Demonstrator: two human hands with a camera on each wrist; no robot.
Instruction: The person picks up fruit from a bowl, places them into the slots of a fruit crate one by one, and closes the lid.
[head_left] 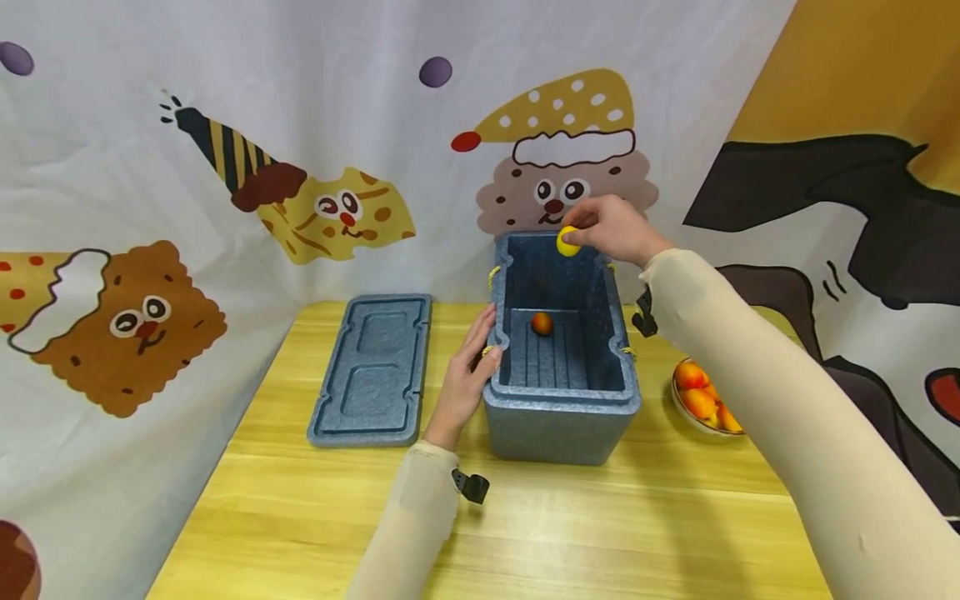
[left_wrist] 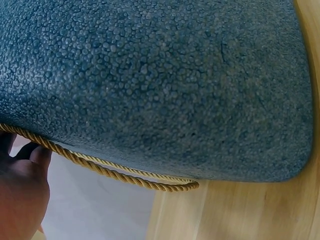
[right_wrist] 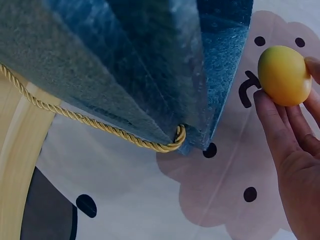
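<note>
Over the far end of a grey-blue foam box point(head_left: 558, 433), my right hand point(head_left: 617, 227) pinches a small egg-shaped yellow fruit point(head_left: 567, 242) between thumb and fingers. In the right wrist view this fruit point(right_wrist: 284, 76) is yellow-orange with a greenish end. My left hand point(head_left: 463, 379) rests along the box's left side, its fingers straight against the outer wall and its thumb at the rim. A yellow rope handle point(left_wrist: 115, 172) runs beside that hand in the left wrist view. Inside the box, a reddish-orange round fruit point(head_left: 542, 323) lies on the ribbed floor.
The box's grey-blue lid point(head_left: 381, 367) lies flat on the wooden table point(head_left: 315, 508), left of the box. To the right stands a bowl point(head_left: 693, 419) of several red-orange fruits, partly behind my right sleeve. A cartoon-printed cloth point(head_left: 450, 192) hangs behind the table.
</note>
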